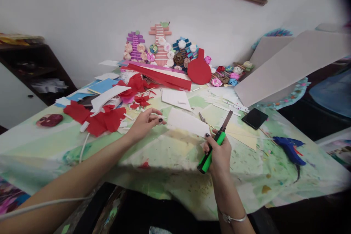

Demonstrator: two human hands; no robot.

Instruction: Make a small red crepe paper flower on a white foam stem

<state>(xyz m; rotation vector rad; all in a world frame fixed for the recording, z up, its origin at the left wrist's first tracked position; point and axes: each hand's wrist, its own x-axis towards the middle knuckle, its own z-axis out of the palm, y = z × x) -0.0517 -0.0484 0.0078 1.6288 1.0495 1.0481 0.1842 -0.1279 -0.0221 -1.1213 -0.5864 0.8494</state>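
Note:
My left hand (149,122) pinches a small white stick (162,117) beside the left end of a white paper piece (188,122). In my right hand (221,150) is a green and black lighter (212,153) with a long dark metal tip that points up and away. The right thumb lies at the paper's right end; whether it presses on the paper I cannot tell. Just beyond the paper, scissors (203,118) lie partly hidden behind it and my right hand.
Red paper scraps (105,120) cover the table's left part. A blue glue gun (290,150) and a black phone-like slab (255,118) lie at the right. Flower crafts (161,49) and a red round cutout (199,70) stand against the wall. Large grey boards (290,65) lean at the right.

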